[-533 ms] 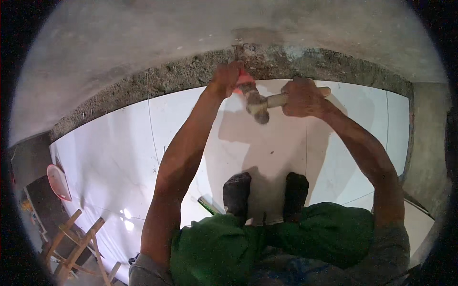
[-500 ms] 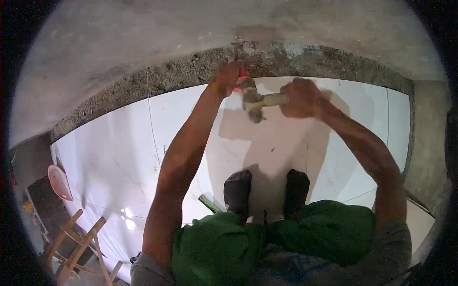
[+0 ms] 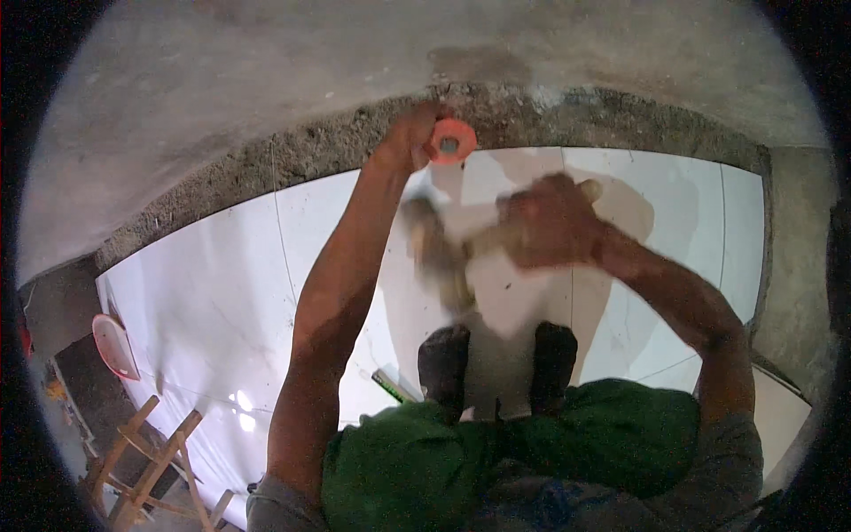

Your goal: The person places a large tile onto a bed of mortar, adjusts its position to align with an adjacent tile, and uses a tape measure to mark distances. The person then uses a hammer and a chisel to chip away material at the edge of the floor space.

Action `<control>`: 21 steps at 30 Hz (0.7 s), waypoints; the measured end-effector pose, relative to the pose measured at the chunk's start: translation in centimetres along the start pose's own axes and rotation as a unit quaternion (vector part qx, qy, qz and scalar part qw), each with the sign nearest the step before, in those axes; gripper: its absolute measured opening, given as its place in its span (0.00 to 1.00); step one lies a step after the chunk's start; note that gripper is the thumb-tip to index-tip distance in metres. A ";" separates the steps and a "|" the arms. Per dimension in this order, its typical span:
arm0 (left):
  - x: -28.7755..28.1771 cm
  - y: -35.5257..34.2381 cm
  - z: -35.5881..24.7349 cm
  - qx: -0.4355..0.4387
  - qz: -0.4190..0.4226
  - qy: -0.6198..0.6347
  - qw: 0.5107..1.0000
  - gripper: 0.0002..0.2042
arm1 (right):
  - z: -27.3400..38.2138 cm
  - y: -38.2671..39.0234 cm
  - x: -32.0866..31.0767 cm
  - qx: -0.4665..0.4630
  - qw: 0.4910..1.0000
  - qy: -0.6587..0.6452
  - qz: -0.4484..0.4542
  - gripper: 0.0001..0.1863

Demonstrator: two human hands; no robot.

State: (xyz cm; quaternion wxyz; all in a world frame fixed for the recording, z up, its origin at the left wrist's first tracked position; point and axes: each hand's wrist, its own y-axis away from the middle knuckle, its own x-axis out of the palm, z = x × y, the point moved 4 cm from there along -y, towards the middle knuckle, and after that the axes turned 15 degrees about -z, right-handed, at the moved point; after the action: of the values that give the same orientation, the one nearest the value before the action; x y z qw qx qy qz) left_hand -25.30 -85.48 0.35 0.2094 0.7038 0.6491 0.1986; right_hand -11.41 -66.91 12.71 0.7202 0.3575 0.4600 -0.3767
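Observation:
Against the rough strip at the base of the wall, my left hand [image 3: 415, 137] is closed around a chisel with a round orange hand guard [image 3: 464, 140]. The grey butt end of the chisel shows in the guard's centre; its tip is hidden. My right hand [image 3: 551, 223] grips the wooden handle of a hammer [image 3: 433, 244] over the white floor tiles. Motion blurs the hammer head, which is apart from the chisel and nearer to my feet.
White tiles [image 3: 222, 301] cover the floor up to the rough mortar strip [image 3: 328, 151] below the grey wall [image 3: 266, 71]. A pinkish basin [image 3: 113, 346] and a wooden stand [image 3: 146, 461] are at the left. By my left foot lies a green strip-shaped object [image 3: 387, 385].
The hammer has swung back from the chisel toward my feet, with my right hand lower. The orange guard now faces up more fully; my left hand stays near the same spot.

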 end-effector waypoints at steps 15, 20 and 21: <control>-1.6 -4.4 1.8 0.043 0.025 -0.101 0.994 0.11 | 1.7 1.2 -2.7 -0.199 0.954 -0.150 -0.165 0.14; -1.2 -1.6 0.8 -0.096 -0.033 -0.001 0.995 0.10 | -1.3 -3.0 -0.9 0.165 0.975 -0.147 0.025 0.12; -1.3 -1.3 0.8 -0.098 0.010 -0.105 0.990 0.10 | -0.7 -2.4 -0.4 0.156 0.972 -0.166 0.057 0.12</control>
State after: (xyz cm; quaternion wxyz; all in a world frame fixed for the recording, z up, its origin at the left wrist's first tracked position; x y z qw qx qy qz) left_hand -26.03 -86.67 -1.01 0.3422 0.7036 0.5936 0.1884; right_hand -13.91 -67.31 12.42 0.7422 0.4232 0.2487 -0.4563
